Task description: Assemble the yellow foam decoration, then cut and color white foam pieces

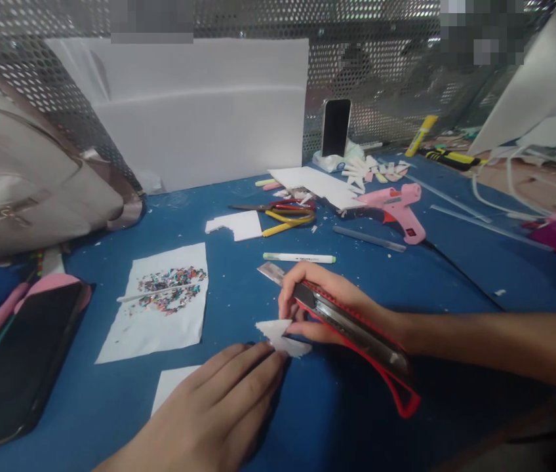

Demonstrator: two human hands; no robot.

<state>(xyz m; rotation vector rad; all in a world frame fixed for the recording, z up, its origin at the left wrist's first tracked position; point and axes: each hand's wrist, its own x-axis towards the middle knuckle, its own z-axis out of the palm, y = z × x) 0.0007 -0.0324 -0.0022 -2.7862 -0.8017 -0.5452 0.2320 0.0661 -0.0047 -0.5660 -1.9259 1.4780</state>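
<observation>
Head view, white scrap [277,332] against left fingers [251,368], cutter [353,326] within right fingers [300,278].

A red-edged, dark-bodied utility knife [357,329] slants above the blue counter [238,288], blade extended; near it sits a small, jagged-edged white flat piece [274,330].

We note dim, diffuse light over the blue tabletop [174,219], deepening to broad shadow at lower right beneath the red cutter [357,323], while a pale horizontal band of sheen crosses the white panel [199,134] at upper left. We find fine detail soft throughout, the upper-right corner darkened, and pixelated blocks masking parts of the perforated metal [258,19] along the top edge.
</observation>
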